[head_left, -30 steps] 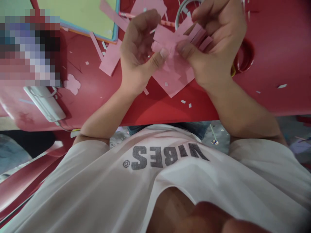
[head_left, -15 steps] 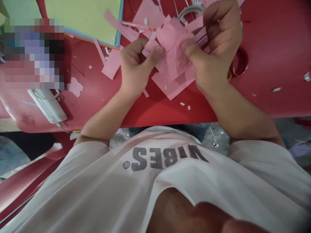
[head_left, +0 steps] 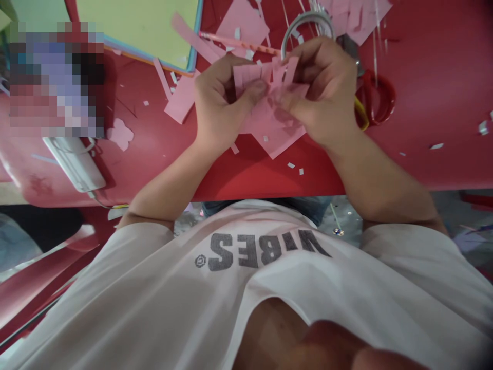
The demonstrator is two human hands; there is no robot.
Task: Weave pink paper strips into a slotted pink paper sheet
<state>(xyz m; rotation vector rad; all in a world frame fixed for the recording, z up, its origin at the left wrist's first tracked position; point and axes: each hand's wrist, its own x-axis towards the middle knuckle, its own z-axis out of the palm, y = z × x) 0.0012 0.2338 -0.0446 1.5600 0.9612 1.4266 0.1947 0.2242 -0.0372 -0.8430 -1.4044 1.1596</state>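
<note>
A fringed sheet of pink paper [head_left: 265, 97] is bunched between my hands, with narrow cut strips standing along its upper edge. My left hand [head_left: 219, 97] pinches it from the left, thumb on top. My right hand [head_left: 321, 87] grips it from the right, fingers curled over. A wider pink sheet [head_left: 279, 141] lies under the hands, and its lower corner rests on the red table [head_left: 423, 103]. Just right of my right hand lie scissors with red and yellow handles [head_left: 375, 97]; their blades are mostly hidden.
A silver ring [head_left: 306, 31] and a pink pencil [head_left: 239, 43] lie above my hands. A green board with a blue edge [head_left: 142, 25], pink strips [head_left: 181, 100], a flower-shaped pink cutout [head_left: 120, 134], paper scraps and a white power strip [head_left: 73, 164] are on the table.
My hands have drawn closer together and gathered the pink paper into a tighter, fringed bunch. My right hand has shifted left, leaving more of the scissors and ring in view.
</note>
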